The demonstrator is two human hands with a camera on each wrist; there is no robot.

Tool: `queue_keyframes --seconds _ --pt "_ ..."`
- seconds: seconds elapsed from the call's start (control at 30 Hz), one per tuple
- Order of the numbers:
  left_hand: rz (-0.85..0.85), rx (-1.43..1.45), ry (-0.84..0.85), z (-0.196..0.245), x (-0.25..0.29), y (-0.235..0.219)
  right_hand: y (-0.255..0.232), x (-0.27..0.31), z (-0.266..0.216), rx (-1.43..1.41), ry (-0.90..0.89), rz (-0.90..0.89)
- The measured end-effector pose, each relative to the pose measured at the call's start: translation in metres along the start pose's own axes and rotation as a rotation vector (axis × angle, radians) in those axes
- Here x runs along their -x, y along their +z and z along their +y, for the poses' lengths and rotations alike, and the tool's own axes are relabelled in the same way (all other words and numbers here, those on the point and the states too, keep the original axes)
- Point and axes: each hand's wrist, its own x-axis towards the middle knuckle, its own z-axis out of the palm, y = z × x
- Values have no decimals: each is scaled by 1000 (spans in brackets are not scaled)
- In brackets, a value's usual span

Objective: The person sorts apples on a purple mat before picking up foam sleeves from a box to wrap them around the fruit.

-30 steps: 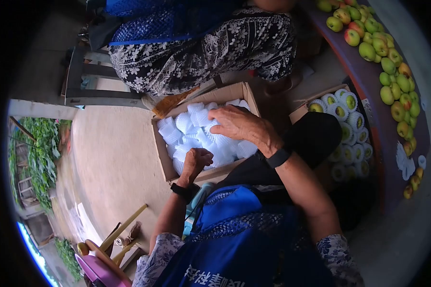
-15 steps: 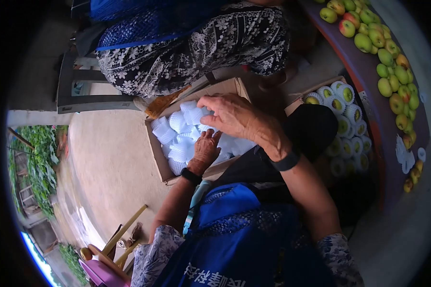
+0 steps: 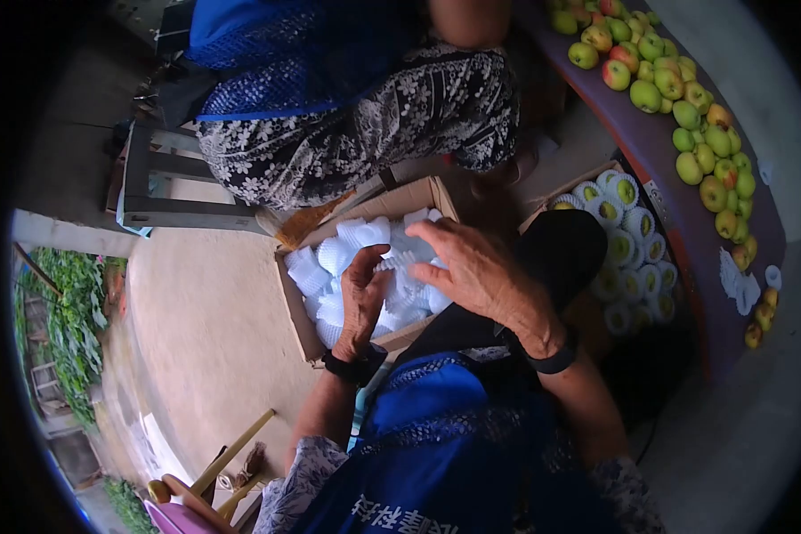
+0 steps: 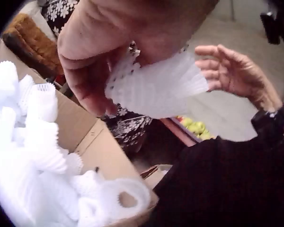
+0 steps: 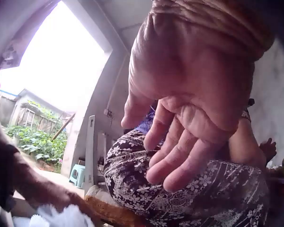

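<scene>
My left hand is above a cardboard box heaped with white foam net sleeves. Between its thumb and fingers it pinches one foam net sleeve, whose flared end points toward my other hand in the left wrist view. My right hand hovers over the box's right side, its fingers loosely extended and nothing in its palm, as the right wrist view shows. The two hands are a short distance apart.
A second box on the right holds apples in foam nets. Beyond it, loose apples lie along a purple-covered table. Another person in patterned trousers sits just across the box. My dark-clad knee lies between the boxes.
My left hand reached into the pile and has come up with a foam net sleeve. The right hand has drawn back toward me and to the right, with its fingers spread.
</scene>
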Motion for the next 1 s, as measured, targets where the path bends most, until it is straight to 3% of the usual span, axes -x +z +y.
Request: queue_keyframes --seconds 0.07,0.33,0.43,0.53,0.67,0.77,0.8,0.93,1.0 --pt "78 111 61 14 -2 7 8 5 2 47 -30 66" --pt "17 322 85 53 -8 29 -4 13 4 -35 1 155" --pt "-66 450 -21 62 -10 30 -10 18 14 -55 32 247" --pt "-201 832 -144 60 -14 34 -21 27 15 -409 173 301" --pt "-319 1027 -179 75 -18 38 -24 33 27 -620 346 248" --pt "-339 1111 -209 72 -21 39 -18 32 34 -804 305 320" --pt "-339 1110 -209 71 -21 40 -20 32 31 -929 373 316" --pt "-338 1075 -169 71 -16 47 -14 33 42 -946 389 383" --pt "-375 1051 -159 67 -15 48 -8 32 50 -924 259 495"
